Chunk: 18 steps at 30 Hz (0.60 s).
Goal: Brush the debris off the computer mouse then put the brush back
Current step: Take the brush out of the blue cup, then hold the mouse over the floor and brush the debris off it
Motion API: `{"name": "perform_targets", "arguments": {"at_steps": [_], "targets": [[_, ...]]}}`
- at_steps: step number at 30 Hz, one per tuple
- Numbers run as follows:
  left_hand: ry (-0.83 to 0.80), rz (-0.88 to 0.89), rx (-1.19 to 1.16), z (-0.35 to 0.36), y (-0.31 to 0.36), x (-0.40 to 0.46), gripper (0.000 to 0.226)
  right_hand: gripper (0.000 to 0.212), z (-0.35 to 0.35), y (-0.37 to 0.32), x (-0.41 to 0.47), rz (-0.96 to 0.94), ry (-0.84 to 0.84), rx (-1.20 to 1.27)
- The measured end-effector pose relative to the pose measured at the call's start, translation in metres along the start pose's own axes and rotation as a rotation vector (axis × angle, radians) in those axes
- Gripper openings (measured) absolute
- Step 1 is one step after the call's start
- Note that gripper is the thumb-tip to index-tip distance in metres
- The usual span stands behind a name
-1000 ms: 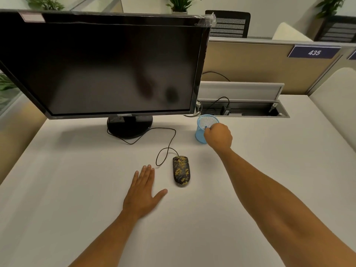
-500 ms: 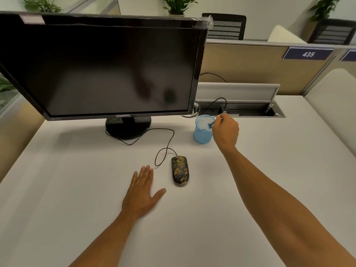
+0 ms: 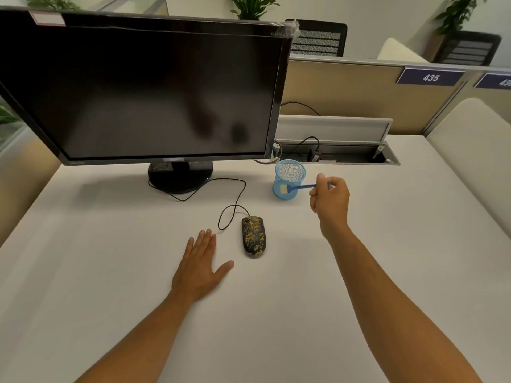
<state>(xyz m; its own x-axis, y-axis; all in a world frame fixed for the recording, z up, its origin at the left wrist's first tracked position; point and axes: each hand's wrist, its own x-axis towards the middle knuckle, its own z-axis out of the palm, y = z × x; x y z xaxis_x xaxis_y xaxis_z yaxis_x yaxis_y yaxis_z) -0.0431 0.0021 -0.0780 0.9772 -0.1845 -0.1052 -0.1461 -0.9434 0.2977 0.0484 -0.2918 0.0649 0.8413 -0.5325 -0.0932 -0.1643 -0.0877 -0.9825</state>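
A black wired computer mouse [image 3: 254, 235] speckled with yellow debris lies on the white desk [image 3: 110, 272]. My left hand [image 3: 200, 268] rests flat on the desk just left of it, fingers straight. My right hand [image 3: 330, 199] pinches the handle of a small blue brush [image 3: 297, 187], held level above the desk, its pale bristles pointing left in front of a blue mesh cup [image 3: 289, 179]. The brush is outside the cup, which stands behind and to the right of the mouse.
A large dark monitor [image 3: 138, 89] on a round stand [image 3: 179, 174] fills the back left, and the mouse cable [image 3: 235, 200] loops from there. An open cable tray [image 3: 334, 154] with a raised lid lies behind the cup. Partition panels border the desk.
My right hand has lifted the brush out of the blue cup and drawn back to the right, turning the brush level. My left hand and the mouse have stayed in place.
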Motion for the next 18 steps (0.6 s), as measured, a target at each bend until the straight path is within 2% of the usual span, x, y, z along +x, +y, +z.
{"name": "perform_targets", "arguments": {"at_steps": [7, 13, 18], "targets": [[0.023, 0.02, -0.086, -0.003, 0.001, -0.003, 0.101, 0.018, -0.021, 0.029, -0.048, 0.162, -0.159, 0.167], [0.198, 0.095, -0.171, -0.011, 0.008, -0.012, 0.1, 0.019, -0.039, 0.041, -0.073, 0.264, -0.226, 0.321], [0.108, 0.212, -0.178, -0.02, 0.024, 0.0, 0.106, 0.013, -0.049, 0.047, -0.081, 0.301, -0.228, 0.401]]}}
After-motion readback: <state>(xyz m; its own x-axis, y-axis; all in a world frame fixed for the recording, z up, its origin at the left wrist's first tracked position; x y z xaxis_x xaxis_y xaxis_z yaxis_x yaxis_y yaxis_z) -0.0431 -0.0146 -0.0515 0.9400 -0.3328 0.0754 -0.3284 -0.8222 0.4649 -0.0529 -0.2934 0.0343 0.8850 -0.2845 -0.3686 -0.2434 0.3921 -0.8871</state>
